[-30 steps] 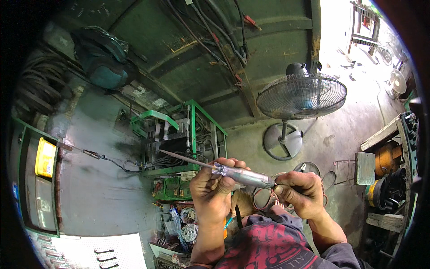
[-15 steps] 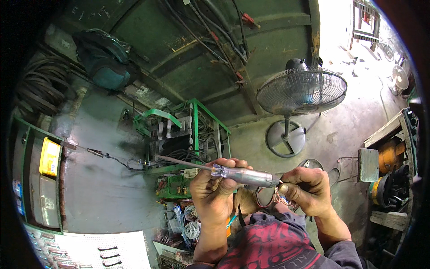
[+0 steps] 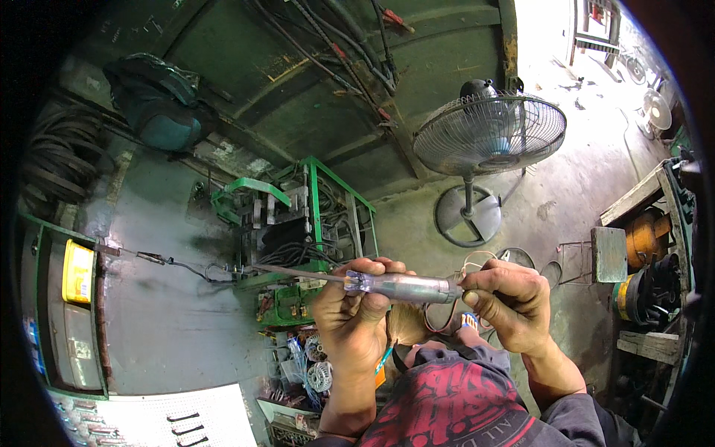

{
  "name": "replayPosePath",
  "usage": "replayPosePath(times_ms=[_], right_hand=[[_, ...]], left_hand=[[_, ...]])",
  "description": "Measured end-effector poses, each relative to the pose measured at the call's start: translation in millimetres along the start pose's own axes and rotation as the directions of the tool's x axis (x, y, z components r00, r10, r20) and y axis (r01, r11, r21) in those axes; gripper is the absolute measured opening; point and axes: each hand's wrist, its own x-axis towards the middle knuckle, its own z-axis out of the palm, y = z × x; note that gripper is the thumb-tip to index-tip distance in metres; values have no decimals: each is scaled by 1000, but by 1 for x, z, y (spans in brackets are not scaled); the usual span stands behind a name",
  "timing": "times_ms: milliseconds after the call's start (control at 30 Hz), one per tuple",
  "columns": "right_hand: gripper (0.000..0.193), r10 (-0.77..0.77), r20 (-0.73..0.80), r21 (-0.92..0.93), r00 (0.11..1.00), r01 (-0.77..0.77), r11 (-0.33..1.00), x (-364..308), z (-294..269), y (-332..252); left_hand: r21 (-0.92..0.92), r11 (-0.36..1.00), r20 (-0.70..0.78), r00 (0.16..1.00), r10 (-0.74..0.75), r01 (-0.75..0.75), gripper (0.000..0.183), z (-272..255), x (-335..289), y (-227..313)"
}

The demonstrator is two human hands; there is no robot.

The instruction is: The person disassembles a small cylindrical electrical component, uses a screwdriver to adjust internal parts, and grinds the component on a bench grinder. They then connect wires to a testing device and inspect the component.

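Note:
A test light (image 3: 410, 288) with a clear, purplish handle and a long thin metal shaft lies nearly level in front of my chest, its shaft pointing left. My left hand (image 3: 350, 320) is closed round the front of the handle, where the shaft comes out. At the rear end, thumb and forefinger of my right hand (image 3: 514, 305) pinch the handle's tip; their fingertips hide the exact contact. A thin reddish wire (image 3: 430, 323) loops below the handle, and a paler loop shows above my right hand.
Ahead stands a pedestal fan (image 3: 488, 138). A green metal frame (image 3: 313, 216) with cables is left of it. A grey bench top (image 3: 164, 298) spreads at left, with a yellow container (image 3: 78, 272) beyond. Wooden shelving (image 3: 648, 344) stands right; alternator-like parts (image 3: 320, 376) lie below left.
My right fingers have shifted slightly left, closer against the handle's rear end. The wire bundle beneath them has moved, with a loop now above the right hand. The view has shifted a little.

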Motion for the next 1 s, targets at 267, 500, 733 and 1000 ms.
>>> replayPosePath(times_ms=[267,500,733,1000], right_hand=[[11,-3,-36,59,999,5,998,-6,6,2],[12,52,-70,217,996,-36,976,-9,8,4],[11,50,-40,77,998,-47,996,-8,3,5],[10,34,-7,101,999,-34,994,-5,2,3]], left_hand=[[40,999,4,1000,12,-12,36,-7,-5,1],[17,1000,33,999,13,-13,35,-8,-5,-2],[20,1000,-3,1000,-11,11,36,-8,-8,-10],[14,1000,15,1000,14,-15,35,-6,-11,-10]])
